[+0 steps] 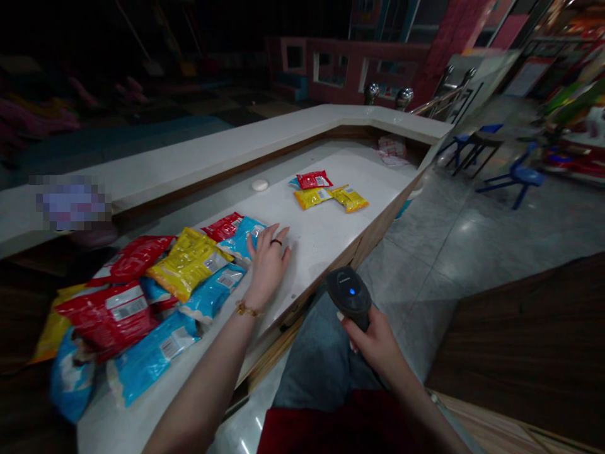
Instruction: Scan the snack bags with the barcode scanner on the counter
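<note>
My left hand (269, 257), with a dark ring and a gold bracelet, is over the white counter (312, 243), its fingers apart at the right edge of a blue packet (243, 236). Whether it touches the packet is hard to tell. My right hand (371, 334) grips a dark barcode scanner (348, 293) with a lit blue light, in front of the counter. Left of my left hand lies a pile of packets, among them a yellow packet (189, 261), a red packet (111, 315) and a blue packet (155, 356). Farther back are a red packet (314, 180) and yellow packets (350, 198).
A round white object (259, 185) lies near the back of the counter. Behind it runs a raised white ledge (212, 142). Blue chairs (520, 175) stand on the grey floor at the right. A dark wooden surface (529, 347) is at the lower right.
</note>
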The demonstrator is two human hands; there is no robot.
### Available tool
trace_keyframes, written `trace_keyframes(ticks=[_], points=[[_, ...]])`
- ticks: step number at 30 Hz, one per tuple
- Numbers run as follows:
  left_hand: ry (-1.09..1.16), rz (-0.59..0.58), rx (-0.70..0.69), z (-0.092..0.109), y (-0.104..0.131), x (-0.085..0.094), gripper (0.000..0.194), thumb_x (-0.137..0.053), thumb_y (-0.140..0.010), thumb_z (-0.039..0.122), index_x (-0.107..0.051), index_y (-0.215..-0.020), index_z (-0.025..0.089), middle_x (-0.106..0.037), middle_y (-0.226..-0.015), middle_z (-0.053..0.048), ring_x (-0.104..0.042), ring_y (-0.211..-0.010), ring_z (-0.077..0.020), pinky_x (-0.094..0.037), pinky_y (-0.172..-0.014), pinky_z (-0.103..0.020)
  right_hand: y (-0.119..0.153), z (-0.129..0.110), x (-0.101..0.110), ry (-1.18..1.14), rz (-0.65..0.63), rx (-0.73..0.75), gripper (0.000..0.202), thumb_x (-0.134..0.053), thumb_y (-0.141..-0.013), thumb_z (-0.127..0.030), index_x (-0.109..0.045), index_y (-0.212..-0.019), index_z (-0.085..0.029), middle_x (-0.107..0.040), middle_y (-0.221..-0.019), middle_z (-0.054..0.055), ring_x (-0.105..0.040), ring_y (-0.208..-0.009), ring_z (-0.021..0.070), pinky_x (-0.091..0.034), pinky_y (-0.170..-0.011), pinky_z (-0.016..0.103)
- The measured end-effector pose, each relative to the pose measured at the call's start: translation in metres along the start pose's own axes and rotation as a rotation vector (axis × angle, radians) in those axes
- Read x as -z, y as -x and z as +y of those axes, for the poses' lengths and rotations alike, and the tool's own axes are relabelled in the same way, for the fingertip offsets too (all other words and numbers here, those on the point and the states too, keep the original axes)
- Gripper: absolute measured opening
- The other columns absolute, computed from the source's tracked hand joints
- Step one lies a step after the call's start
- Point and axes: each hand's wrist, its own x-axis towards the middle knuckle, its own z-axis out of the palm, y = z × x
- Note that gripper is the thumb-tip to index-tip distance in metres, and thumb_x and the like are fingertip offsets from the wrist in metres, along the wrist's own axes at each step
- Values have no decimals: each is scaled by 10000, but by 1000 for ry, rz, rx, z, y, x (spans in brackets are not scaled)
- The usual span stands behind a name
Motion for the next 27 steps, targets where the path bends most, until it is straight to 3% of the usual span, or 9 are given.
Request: trace_keyframes(ticks=[3,7,11,14,19,27], points=[[36,-87,-111,14,-27,-9,629,-673,-1140,237,-671,-1769,255,-635,-1847,-181,-572,-1744,-369,-264,-1569,-698,-4,4,4,-49,-13,-47,279,-758,-931,-566,-659,-941,-305,-578,-548,-65,-567,-465,209,-435,-443,266],[80,-159,-216,33,-85,-36,718,-621,-1154,274,-555,-1867,212,-533,-1935,-191,-505,-1808,-350,-258,-1565,-701,-9,5,5,-60,-3,-73,264,-766,-912,-543,-649,-950,-310,-590,-561,-61,-565,-472,218,-446,-447,276],[47,-223,-188,45,-138,-70,764,-651,-1117,280,-559,-1867,168,-379,-2012,-219,-429,-1860,-397,-250,-1559,-727,-12,0,7,-41,0,-80,227,-734,-904,-522,-651,-906,-311,-598,-598,-42,-593,-524,226,-466,-475,282],[8,-298,-145,46,-155,-84,789,-634,-1140,349,-520,-1883,111,-344,-2009,-270,-389,-1878,-436,-221,-1548,-773,-14,-5,11,-38,18,-62,204,-732,-901,-495,-656,-879,-307,-597,-618,-28,-636,-590,243,-470,-492,281],[-62,-332,-168,41,-131,-76,770,-568,-1202,417,-489,-1893,87,-375,-1989,-286,-407,-1873,-416,-189,-1556,-767,-12,-5,12,-18,42,-26,196,-733,-889,-480,-645,-856,-308,-616,-637,-17,-658,-628,250,-479,-517,284],[-112,-259,-257,19,-21,-33,661,-724,-1153,350,-647,-1792,201,-586,-1881,-242,-575,-1759,-418,-322,-1543,-714,-4,-5,5,-59,23,-51,208,-750,-892,-494,-710,-947,-297,-633,-636,-29,-664,-582,246,-480,-474,272]])
